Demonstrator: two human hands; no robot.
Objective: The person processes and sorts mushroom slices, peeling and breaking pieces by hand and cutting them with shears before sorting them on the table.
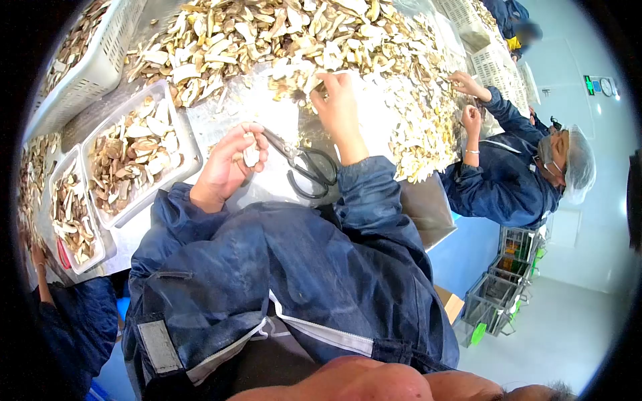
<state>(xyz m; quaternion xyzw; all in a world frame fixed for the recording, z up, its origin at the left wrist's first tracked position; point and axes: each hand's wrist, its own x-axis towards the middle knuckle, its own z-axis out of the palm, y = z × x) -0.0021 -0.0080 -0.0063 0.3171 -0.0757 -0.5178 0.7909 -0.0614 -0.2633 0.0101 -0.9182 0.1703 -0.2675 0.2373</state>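
My left hand [231,164], palm up with curled fingers, holds a pale mushroom piece [251,152]. My right hand [339,110] is at the near edge of a large pile of sliced mushrooms [281,33]. Its thumb and forefinger close around a pale mushroom slice [311,83], partly hidden by the fingertips. Between my hands, black-handled scissors [307,167] lie on the bright work surface, their blades pointing toward my left hand. Small cut mushroom bits [418,127] spread to the right of my right hand.
Two clear plastic trays with mushroom slices stand at left, a larger tray [194,144] and a smaller tray [100,250]. A white slotted crate [93,80] is behind them. A co-worker [508,160] in a hairnet works at right; another person's sleeve [77,327] shows at lower left.
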